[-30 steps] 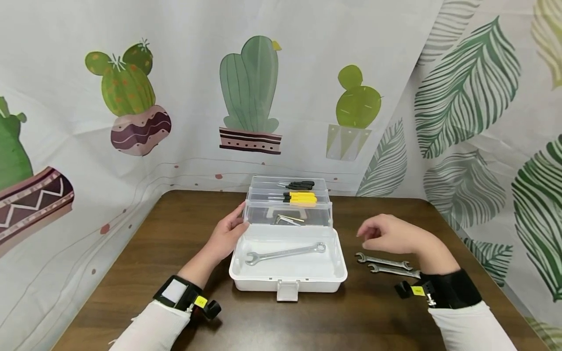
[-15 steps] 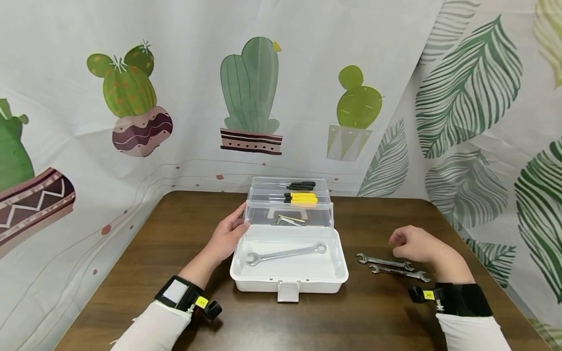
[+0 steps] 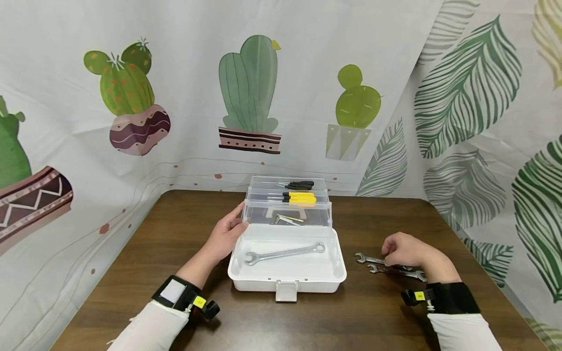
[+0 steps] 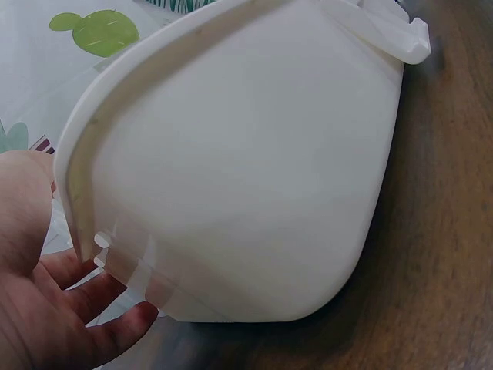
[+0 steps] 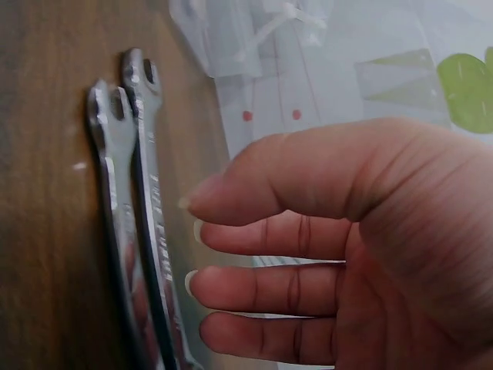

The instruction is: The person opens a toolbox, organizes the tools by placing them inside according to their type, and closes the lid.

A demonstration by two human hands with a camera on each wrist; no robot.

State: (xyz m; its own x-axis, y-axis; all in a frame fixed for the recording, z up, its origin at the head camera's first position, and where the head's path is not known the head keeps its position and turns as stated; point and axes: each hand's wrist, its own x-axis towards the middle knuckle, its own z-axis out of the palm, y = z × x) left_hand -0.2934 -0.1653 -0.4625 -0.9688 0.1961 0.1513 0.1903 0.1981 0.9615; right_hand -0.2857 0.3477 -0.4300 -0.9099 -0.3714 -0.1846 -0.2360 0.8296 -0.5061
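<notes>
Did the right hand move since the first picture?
Yes. Against the white toolbox in the head view, the right hand has shifted right, away from the box, and lower in the picture, now overlapping the upper loose wrench.

Indoor nook: table (image 3: 307, 321), cactus-print cloth (image 3: 303, 97)

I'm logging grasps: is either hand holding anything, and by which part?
The right hand holds nothing, near the wrenches. The left hand touches the toolbox at its left rear; whether it grips cannot be told.
</notes>
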